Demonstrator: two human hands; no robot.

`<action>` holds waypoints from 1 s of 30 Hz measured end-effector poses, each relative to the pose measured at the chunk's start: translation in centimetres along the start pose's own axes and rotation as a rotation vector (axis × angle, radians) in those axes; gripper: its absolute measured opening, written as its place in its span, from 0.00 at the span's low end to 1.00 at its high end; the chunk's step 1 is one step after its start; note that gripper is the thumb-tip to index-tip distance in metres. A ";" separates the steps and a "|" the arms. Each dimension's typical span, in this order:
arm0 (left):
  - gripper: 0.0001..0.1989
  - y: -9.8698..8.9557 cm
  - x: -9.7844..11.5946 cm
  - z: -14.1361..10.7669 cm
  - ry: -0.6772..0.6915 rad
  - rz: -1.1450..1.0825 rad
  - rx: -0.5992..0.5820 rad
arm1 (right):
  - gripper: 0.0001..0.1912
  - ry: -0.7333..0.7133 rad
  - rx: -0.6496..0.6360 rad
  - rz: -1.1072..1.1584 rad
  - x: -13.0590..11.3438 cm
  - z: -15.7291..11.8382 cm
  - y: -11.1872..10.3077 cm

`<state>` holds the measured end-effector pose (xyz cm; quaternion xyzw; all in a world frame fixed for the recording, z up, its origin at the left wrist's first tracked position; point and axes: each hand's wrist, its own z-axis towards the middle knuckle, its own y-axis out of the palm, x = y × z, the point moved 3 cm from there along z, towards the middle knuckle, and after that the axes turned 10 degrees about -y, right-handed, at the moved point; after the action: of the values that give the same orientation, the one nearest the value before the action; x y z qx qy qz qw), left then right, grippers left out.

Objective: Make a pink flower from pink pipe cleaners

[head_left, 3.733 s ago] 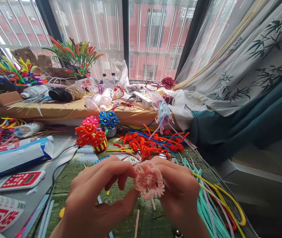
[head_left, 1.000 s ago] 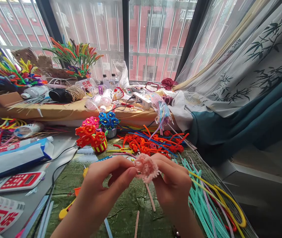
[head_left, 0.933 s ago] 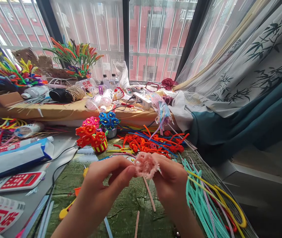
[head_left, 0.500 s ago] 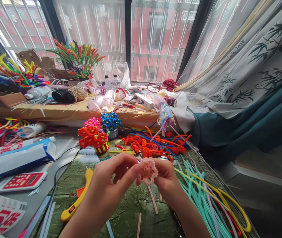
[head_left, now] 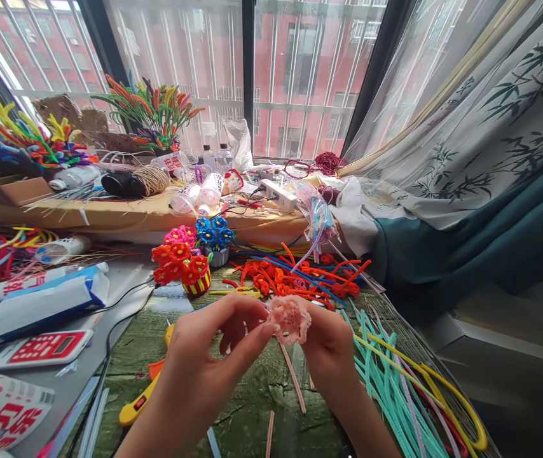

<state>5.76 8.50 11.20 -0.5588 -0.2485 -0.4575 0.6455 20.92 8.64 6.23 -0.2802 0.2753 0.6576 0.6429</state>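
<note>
A pale pink pipe-cleaner flower [head_left: 289, 319] with looped, ruffled petals is held up between both hands over the green table. My left hand [head_left: 219, 356] pinches its left edge between thumb and forefinger. On the other side, my right hand [head_left: 326, 343] grips it from behind, its fingertips partly hidden by the petals. Below the flower, a pink pipe cleaner [head_left: 292, 375] slants downward, and a second short pink pipe cleaner [head_left: 269, 432] lies near the front edge. Beside my left wrist sits a yellow glue gun [head_left: 140, 402], partly covered by the arm.
Pots of red flowers [head_left: 180, 262] and blue flowers [head_left: 214, 234] stand beyond the hands. Red pipe cleaners [head_left: 271, 275] are heaped behind, with turquoise pipe cleaners [head_left: 390, 388] at right. A calculator [head_left: 42, 348] lies left. A power strip [head_left: 278, 196] rests on the sill.
The pink flower has turned, so its petals spread wider and its open middle shows more. My right hand has shifted slightly to the right; the left keeps its pinch.
</note>
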 end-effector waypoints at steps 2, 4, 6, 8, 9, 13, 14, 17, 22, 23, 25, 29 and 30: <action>0.03 -0.3 0.3 -0.2 0.105 0.040 0.075 | 0.13 -0.040 0.001 -0.004 -0.3 0.1 0.0; 0.05 -0.4 0.7 -0.4 0.227 0.080 0.087 | 0.14 -0.088 0.001 -0.002 -0.6 0.1 0.0; 0.06 -0.4 1.1 -0.7 0.314 0.120 0.082 | 0.14 -0.148 0.008 -0.003 -0.9 0.0 -0.1; 0.07 -0.4 1.3 -0.9 0.353 0.151 0.084 | 0.15 -0.196 0.022 -0.015 -1.2 -0.1 -0.1; 0.08 -0.4 1.4 -1.0 0.365 0.166 0.089 | 0.16 -0.213 0.029 -0.020 -1.4 -0.1 -0.2; 0.09 -0.4 1.7 -1.5 0.381 0.209 0.128 | 0.17 -0.228 0.040 -0.018 -1.7 -0.1 -0.1; 0.09 -0.4 1.8 -1.6 0.378 0.217 0.136 | 0.17 -0.223 0.037 -0.007 -1.8 -0.1 -0.1; 0.08 -0.3 2.0 -1.7 0.370 0.236 0.153 | 0.17 -0.202 0.035 0.031 -1.7 0.0 0.0; 0.08 -0.2 2.1 -1.8 0.359 0.240 0.190 | 0.15 -0.131 0.024 0.081 -1.7 0.0 0.1; 0.07 -0.1 2.1 -1.8 0.350 0.229 0.202 | 0.15 -0.105 0.023 0.087 -1.7 0.0 0.2; 0.06 0.0 2.2 -1.8 0.327 0.202 0.227 | 0.13 -0.057 0.035 0.101 -1.6 -0.1 0.3; 0.05 0.1 2.1 -1.7 0.239 0.121 0.229 | 0.12 0.004 0.074 0.182 -1.1 -0.2 0.6; 0.03 0.0 2.0 -1.5 0.196 0.080 0.208 | 0.12 0.024 0.081 0.200 -1.0 -0.3 0.7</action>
<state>6.43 6.40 12.47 -0.4512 -0.2078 -0.4554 0.7388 20.27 7.77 6.73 -0.2330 0.3357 0.7035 0.5815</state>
